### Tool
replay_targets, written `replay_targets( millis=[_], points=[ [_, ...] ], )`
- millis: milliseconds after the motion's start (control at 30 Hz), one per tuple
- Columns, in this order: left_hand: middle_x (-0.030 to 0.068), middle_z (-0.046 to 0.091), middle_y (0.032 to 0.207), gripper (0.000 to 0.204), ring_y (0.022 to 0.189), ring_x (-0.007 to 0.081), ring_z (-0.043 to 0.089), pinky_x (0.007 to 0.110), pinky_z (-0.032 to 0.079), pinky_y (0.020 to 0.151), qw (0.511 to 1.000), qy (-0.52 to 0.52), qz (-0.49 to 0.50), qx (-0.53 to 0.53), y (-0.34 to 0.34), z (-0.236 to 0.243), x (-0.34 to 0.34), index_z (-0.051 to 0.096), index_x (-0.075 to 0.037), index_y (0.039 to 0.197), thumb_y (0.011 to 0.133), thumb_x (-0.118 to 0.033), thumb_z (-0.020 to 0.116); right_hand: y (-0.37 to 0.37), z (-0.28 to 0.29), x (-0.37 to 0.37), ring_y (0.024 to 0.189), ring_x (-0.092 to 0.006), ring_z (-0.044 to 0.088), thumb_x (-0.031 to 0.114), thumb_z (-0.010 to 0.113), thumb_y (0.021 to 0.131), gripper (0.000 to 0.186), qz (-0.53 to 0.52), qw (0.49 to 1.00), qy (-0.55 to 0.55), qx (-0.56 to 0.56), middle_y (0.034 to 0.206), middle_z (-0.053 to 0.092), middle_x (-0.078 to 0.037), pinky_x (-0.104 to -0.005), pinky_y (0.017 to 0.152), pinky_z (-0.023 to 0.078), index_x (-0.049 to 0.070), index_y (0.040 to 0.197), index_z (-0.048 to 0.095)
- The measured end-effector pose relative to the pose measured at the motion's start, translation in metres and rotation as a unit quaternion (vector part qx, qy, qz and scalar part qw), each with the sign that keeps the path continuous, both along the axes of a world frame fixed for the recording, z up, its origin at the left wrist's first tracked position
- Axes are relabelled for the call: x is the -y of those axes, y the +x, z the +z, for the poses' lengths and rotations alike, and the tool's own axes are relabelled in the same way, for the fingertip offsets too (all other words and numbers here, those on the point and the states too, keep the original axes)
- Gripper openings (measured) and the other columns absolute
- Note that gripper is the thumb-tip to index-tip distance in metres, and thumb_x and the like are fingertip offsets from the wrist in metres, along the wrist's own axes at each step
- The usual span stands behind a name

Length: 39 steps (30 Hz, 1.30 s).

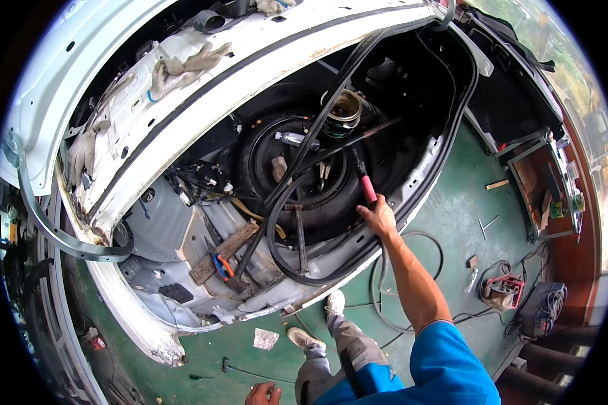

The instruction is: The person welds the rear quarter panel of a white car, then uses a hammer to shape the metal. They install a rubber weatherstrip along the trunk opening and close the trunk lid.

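Note:
My right hand [380, 217] reaches into the open trunk of a white car body and is closed around the pinkish-red handle of a tool [367, 190]. Its dark end points away over the spare tyre [348, 214]; the exact kind is unclear. Just beyond it stands an open tin can [344, 108] with brownish contents. A small clear bottle [296, 139] and a hammer [301, 239] lie by the wheel. At the lower edge, my left hand [263, 393] hangs low with curled fingers, partly cut off; what it holds, if anything, is hidden.
A loose black rubber seal [271, 233] loops across the trunk opening. Work gloves [175, 71] lie on the white body panel. Orange-and-blue-handled pliers [223, 266] rest near a wooden block [213, 264]. On the green floor are hoses [442, 260], a red tool carrier [503, 290] and a T-handle tool [486, 226].

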<state>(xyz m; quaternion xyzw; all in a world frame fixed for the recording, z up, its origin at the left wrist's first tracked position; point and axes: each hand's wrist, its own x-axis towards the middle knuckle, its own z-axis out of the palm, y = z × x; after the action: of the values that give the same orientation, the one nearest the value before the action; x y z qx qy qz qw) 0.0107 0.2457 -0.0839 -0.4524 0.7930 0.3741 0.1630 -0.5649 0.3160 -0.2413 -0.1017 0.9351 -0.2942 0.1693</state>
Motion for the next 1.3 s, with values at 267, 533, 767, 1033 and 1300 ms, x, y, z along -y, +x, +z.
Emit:
replay_targets(
  millis=[267,533,767,1033,1300],
  points=[
    [0.0172,0.073,0.102,0.029,0.089,0.0375,0.070,0.046,0.056,0.080,1.000,0.001,-0.013,0.001,-0.008,-0.001,0.005,0.071,-0.007,0.117,0.096,-0.027,0.069,-0.017,-0.011,-0.021,0.105,-0.0390,0.071,0.048,0.076,0.087,0.070,-0.100,0.981,-0.146,0.077,0.106,0.073,-0.027,-0.0449,0.091,0.054,-0.006,0.128,0.062],
    [0.0189,0.072,0.102,0.032,0.088,0.0389,0.069,0.046,0.055,0.079,1.000,-0.016,-0.006,0.010,0.003,-0.005,-0.003,0.070,-0.007,0.115,0.097,-0.033,0.068,0.001,0.027,-0.019,0.104,-0.0366,0.072,0.035,0.075,0.090,0.056,-0.058,0.990,-0.076,-0.100,0.104,0.073,-0.024,-0.0441,0.092,0.054,-0.005,0.127,0.062],
    [0.0132,0.072,0.092,0.018,0.084,0.0342,0.069,0.045,0.055,0.077,0.975,-0.153,0.046,-0.154,-0.016,0.053,0.031,0.071,-0.003,0.098,0.086,-0.016,0.076,0.104,0.055,0.050,0.099,-0.0382,0.071,0.027,0.076,0.090,0.039,0.225,0.959,-0.157,0.070,0.105,0.072,-0.023,-0.0427,0.089,0.055,-0.001,0.116,0.066],
    [0.0128,0.071,0.106,0.020,0.103,0.0224,0.065,0.035,0.050,0.092,0.848,-0.418,0.171,-0.279,-0.023,0.141,0.149,0.067,0.004,0.113,0.103,-0.012,0.061,0.108,-0.115,0.111,0.096,-0.0390,0.073,0.033,0.087,0.077,0.041,0.195,0.977,-0.058,0.059,0.091,0.075,-0.023,-0.0427,0.084,0.055,0.001,0.099,0.075],
    [0.0175,0.052,0.150,0.050,0.134,0.0279,0.051,0.038,0.037,0.115,0.891,-0.373,0.149,-0.214,-0.043,0.098,0.265,0.046,0.003,0.151,0.108,-0.023,0.054,0.100,-0.014,0.113,0.077,-0.0239,0.066,0.013,0.070,0.076,0.039,0.096,0.954,-0.133,0.249,0.083,0.070,-0.016,-0.0386,0.070,0.052,-0.009,0.108,0.069]
  ],
)
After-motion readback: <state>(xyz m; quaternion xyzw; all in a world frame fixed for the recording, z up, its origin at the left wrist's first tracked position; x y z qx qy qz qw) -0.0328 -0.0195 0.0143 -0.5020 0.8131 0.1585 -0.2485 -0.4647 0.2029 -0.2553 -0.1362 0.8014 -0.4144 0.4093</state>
